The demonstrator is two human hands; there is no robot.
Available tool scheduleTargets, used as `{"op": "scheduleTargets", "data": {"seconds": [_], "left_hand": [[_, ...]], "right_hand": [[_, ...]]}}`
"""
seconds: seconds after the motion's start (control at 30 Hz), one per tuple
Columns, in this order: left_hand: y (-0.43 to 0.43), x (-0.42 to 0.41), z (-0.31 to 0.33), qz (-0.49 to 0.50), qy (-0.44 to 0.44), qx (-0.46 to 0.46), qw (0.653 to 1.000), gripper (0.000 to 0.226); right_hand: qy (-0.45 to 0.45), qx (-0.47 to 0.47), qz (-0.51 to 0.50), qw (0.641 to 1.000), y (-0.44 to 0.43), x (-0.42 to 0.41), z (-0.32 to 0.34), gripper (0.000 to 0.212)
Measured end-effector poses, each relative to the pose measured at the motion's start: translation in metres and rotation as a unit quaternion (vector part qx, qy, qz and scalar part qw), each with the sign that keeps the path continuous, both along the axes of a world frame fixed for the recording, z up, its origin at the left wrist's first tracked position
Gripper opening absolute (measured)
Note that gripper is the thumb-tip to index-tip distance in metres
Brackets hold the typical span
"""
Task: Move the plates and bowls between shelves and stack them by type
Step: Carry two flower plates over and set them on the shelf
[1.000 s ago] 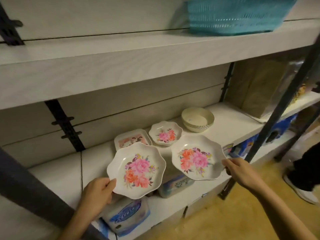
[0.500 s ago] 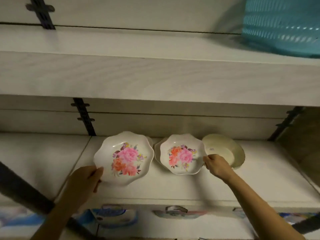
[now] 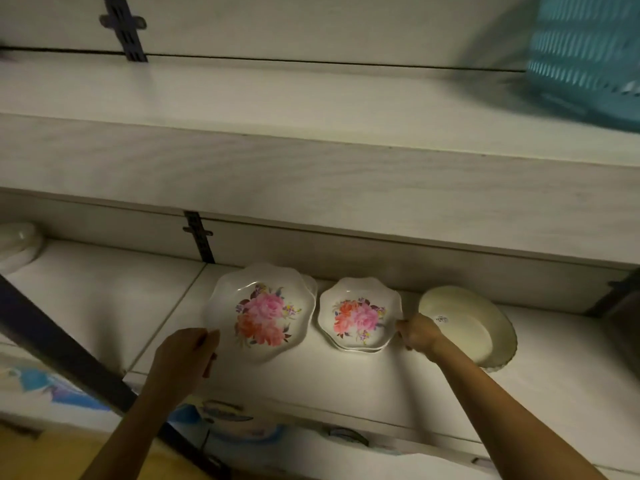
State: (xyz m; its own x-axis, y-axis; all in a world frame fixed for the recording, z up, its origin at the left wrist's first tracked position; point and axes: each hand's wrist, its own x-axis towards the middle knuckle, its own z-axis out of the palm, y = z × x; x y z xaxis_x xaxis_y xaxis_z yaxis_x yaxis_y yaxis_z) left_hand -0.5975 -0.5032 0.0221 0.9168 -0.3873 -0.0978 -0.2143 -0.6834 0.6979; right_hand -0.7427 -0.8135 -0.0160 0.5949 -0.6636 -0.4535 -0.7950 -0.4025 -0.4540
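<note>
Plates (image 3: 360, 315) now prob. on stacks

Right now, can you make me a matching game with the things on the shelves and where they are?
Things:
1. left plate
2. right plate
3. cream bowl
4. blue basket

Places:
A. on the top shelf
B. held by the left hand
C. far right on the lower shelf, touched by no hand
D. on another plate, right hand at its rim

Pairs: 1-B, 2-D, 3-C, 4-A

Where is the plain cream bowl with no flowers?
The cream bowl sits on the middle shelf, right of the smaller flower plate, beside the right hand.
</note>
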Motion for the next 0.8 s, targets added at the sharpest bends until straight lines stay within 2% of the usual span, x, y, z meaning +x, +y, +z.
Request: {"op": "scheduleTargets", "data": {"seconds": [0.13,0.2,0.4,0.53,0.8], "left_hand": [[-0.004,0.004,-0.002,0.005,0.036,-0.025,0.999,0.037],[-0.008,0.007,-0.006,0.002,0.054,-0.034,0.998,0.035],[-0.046,0.007,-0.013,-0.082,0.010,0.011,0.997,0.037],[-0.089,0.008,-0.021,-0.118,-0.011,0.024,0.993,0.043],[-0.147,0.004,-0.044,-0.157,0.006,0.059,0.986,0.033]], "right_hand": [[0.032,-0.004,0.007,0.999,0.002,0.003,0.000,0.039],[0.049,-0.010,0.021,0.999,0.004,0.000,0.003,0.044],[0.035,-0.052,0.079,0.995,0.006,-0.023,0.013,0.059],[0.028,-0.041,0.090,0.995,0.008,-0.047,0.021,0.043],[-0.031,0.008,0.005,0.999,0.017,-0.086,0.033,0.043]]}}
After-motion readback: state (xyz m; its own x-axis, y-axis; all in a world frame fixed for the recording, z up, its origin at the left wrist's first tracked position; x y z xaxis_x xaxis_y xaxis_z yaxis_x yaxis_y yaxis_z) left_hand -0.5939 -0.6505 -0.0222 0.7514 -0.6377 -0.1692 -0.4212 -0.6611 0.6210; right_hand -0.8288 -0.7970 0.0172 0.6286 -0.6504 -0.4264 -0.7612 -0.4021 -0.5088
